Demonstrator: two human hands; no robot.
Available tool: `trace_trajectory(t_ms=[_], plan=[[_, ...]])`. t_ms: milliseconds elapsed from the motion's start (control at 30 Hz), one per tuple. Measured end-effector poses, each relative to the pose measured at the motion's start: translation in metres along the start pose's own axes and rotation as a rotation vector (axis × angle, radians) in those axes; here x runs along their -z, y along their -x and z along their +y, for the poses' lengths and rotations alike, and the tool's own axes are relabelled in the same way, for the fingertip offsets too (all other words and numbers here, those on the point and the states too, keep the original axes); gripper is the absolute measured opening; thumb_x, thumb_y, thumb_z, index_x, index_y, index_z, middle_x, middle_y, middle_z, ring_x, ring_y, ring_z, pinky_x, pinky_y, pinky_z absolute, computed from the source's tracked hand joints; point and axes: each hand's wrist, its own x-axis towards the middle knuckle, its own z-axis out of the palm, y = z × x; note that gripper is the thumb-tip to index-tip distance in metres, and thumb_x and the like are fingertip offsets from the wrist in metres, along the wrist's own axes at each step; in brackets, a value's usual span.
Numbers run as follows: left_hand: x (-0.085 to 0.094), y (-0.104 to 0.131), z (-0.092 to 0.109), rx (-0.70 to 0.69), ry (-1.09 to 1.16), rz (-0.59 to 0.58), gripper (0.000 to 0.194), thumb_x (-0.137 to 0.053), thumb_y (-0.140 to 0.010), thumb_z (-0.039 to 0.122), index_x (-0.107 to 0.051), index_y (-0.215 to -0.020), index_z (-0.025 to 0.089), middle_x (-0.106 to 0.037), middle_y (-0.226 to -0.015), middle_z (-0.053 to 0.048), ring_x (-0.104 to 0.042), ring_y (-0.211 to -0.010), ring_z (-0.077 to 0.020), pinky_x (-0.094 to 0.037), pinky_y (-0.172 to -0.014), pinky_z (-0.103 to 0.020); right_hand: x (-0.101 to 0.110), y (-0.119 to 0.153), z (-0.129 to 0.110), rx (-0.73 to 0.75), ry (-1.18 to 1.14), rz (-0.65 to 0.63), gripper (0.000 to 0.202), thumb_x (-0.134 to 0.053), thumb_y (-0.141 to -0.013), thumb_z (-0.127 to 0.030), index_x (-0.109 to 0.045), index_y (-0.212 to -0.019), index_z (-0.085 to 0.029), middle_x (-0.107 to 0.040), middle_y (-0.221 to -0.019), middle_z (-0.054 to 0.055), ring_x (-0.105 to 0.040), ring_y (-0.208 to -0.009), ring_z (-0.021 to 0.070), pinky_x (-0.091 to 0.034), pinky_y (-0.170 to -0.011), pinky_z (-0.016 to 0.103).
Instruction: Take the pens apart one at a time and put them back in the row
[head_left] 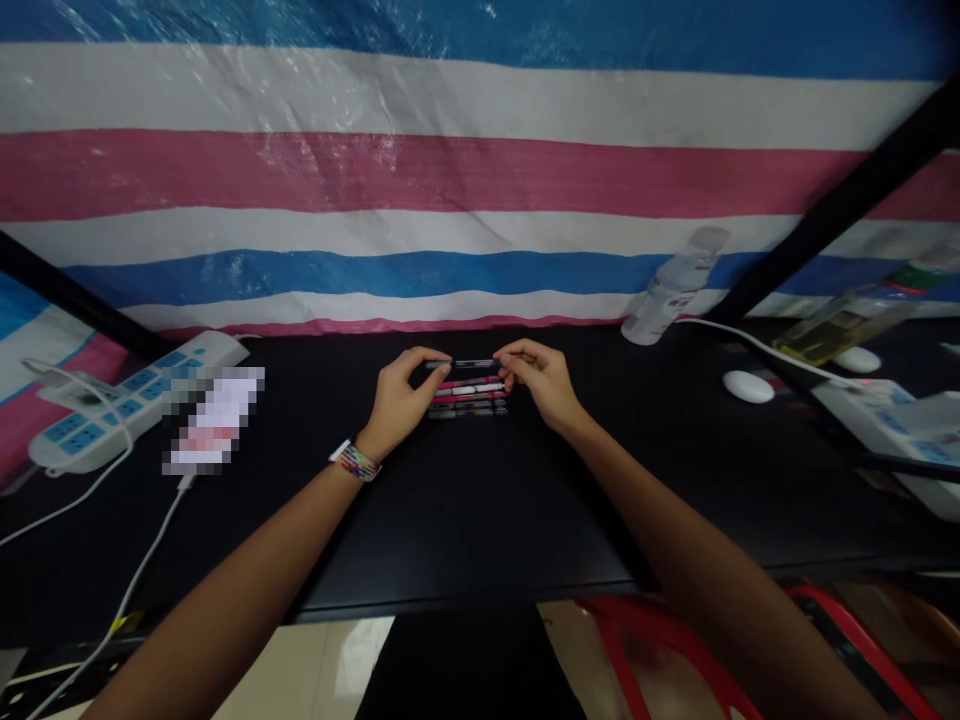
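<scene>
Step in hand, apparently: aligning a slim dark clear-barrelled pen [474,364], centre frame. The fingers of my left hand [403,393] and right hand [543,384] pinch its opposite ends. The next move likely calls for a level grip. Just below, red, white and dark pens [468,390] lie in a row on the black counter [480,510]. Striped plastic sheeting [480,180] spans the upper frame.

There are two bare hands [397,398], one slim clear-and-black pen [474,364] between them, and red, white and dark pens [478,389] too blurred to count; two clear bottles [664,300], two white oval plastic objects [748,387], two white blue-socketed power strips [212,350] and one multicoloured woven wristband [356,461].
</scene>
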Motion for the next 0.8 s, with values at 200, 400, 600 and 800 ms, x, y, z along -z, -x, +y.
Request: trace_trajectory(t_ms=[200, 400, 600, 800], plan=[[0.001, -0.001, -0.007, 0.059, 0.059, 0.011, 0.013, -0.073, -0.099, 0.034, -0.08, -0.1, 0.023, -0.083, -0.102, -0.005, -0.076, -0.099, -0.0245, -0.056, -0.096, -0.04, 0.0, -0.003, 0.004, -0.091, -0.151, 0.004, 0.026, -0.091, -0.079, -0.044, -0.085, -0.093, -0.024, -0.078, -0.08, 0.003, -0.067, -0.066, 0.0172, -0.06, -0.069, 0.037], [0.0, -0.001, -0.012, 0.118, 0.125, -0.013, 0.018, -0.076, -0.097, 0.039, -0.082, -0.098, 0.022, -0.084, -0.1, -0.006, -0.076, -0.096, -0.0254, -0.057, -0.092, -0.04, 0.0, -0.005, 0.006, -0.086, -0.182, 0.018, 0.027, -0.094, -0.075, -0.044, -0.086, -0.091, -0.023, -0.078, -0.078, 0.003, -0.069, -0.064, 0.0171, -0.063, -0.073, 0.04], [0.0, -0.002, -0.012, 0.153, 0.163, -0.017, 0.021, -0.077, -0.094, 0.041, -0.083, -0.097, 0.022, -0.084, -0.096, -0.006, -0.075, -0.089, -0.0244, -0.057, -0.086, -0.039, 0.001, -0.005, 0.003, -0.077, -0.209, 0.007, 0.025, -0.095, -0.074, -0.04, -0.087, -0.09, -0.023, -0.079, -0.078, 0.004, -0.071, -0.064, 0.0173, -0.063, -0.071, 0.04], [0.001, -0.003, -0.01, 0.153, 0.156, -0.019, 0.02, -0.078, -0.093, 0.041, -0.084, -0.096, 0.022, -0.083, -0.092, -0.005, -0.074, -0.083, -0.0231, -0.056, -0.081, -0.038, 0.002, -0.005, 0.003, -0.094, -0.208, 0.005, 0.025, -0.096, -0.074, -0.04, -0.088, -0.09, -0.023, -0.079, -0.077, 0.004, -0.072, -0.065, 0.0182, -0.066, -0.076, 0.044]])
